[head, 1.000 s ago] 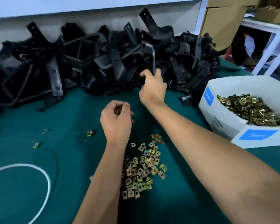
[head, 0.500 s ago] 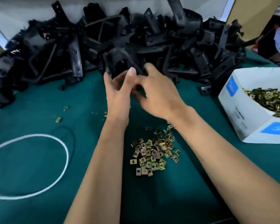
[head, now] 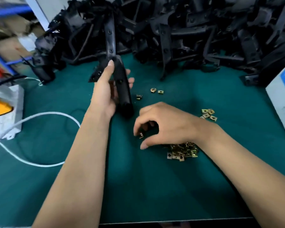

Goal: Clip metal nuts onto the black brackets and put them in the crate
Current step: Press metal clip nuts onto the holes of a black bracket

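My left hand [head: 105,92] grips a black bracket [head: 122,86] and holds it tilted above the green table, just in front of the big heap of black brackets [head: 179,27] along the back. My right hand [head: 163,125] hovers low over the table with curled fingers and pinches one brass metal nut [head: 141,135] at its fingertips. A small pile of metal nuts [head: 182,151] lies partly under my right wrist. No crate shows in this view.
Loose nuts [head: 156,91] and another small group of nuts [head: 208,113] lie scattered on the green mat [head: 155,186]. A white box [head: 283,102] stands at the right edge. At the left sit a white power unit [head: 7,111] and a looping white cable [head: 39,116].
The bracket has come out of the heap into my left hand alone. My right hand has let go of it, dropped to the nut pile and picked up one nut. The view has shifted left.
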Available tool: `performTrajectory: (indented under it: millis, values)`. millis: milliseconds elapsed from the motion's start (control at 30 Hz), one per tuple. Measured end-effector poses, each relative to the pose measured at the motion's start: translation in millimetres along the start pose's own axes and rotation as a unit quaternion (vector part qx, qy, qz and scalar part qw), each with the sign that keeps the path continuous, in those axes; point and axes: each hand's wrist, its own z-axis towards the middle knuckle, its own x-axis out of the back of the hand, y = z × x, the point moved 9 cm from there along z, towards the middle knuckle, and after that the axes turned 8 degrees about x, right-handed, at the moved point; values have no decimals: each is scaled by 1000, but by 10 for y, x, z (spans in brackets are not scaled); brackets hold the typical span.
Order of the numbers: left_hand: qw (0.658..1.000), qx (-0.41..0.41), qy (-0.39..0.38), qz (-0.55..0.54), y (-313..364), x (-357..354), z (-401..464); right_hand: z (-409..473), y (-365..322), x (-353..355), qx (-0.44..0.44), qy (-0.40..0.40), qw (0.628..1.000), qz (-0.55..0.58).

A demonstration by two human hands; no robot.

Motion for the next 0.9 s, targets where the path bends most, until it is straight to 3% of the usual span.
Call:
performTrajectory:
  millis: [200,400,500,600,700,900]
  values:
    - [990,48,-131,15,-36,-189,-43,19,26,-2,-11,23,1000,6]
    - [983,-14,-181,33,179,-295,-127,-30,182,158,-42,93,992,-80]
    - [962,-106,-147,205,246,-314,-147,-273,513,492,-110,255,960,34]
    - [874,-154,-176,426,135,-475,-228,-530,848,689,-161,388,879,227]
    - [823,-124,-224,508,-96,-607,-284,-598,984,699,-172,410,822,356]
    - [806,-107,-234,533,-274,-701,-297,-553,955,638,-175,379,816,400]
